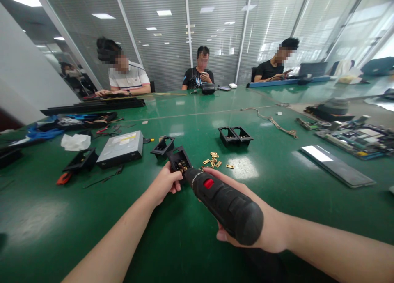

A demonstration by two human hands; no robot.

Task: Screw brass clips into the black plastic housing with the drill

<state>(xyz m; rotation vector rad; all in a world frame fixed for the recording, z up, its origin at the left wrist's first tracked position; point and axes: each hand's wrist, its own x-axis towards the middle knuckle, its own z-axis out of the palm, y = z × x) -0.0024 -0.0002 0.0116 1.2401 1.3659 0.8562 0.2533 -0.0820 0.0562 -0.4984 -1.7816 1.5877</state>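
Note:
My left hand is closed on a black plastic socket housing with brass parts inside, holding it tilted above the green table. In my right hand is a black cordless drill with a red switch, its fingers wrapped round the grip. The drill's front end points into the housing; its tip is hidden there. Just beyond the drill lie several small brass plates. Another black housing rests behind the held one, and a joined pair of housings stands farther back to the right.
To the left are a metal disc drive, a crumpled white tissue and a further black housing. A phone, a cord and a circuit board lie to the right. Three people sit across the green table.

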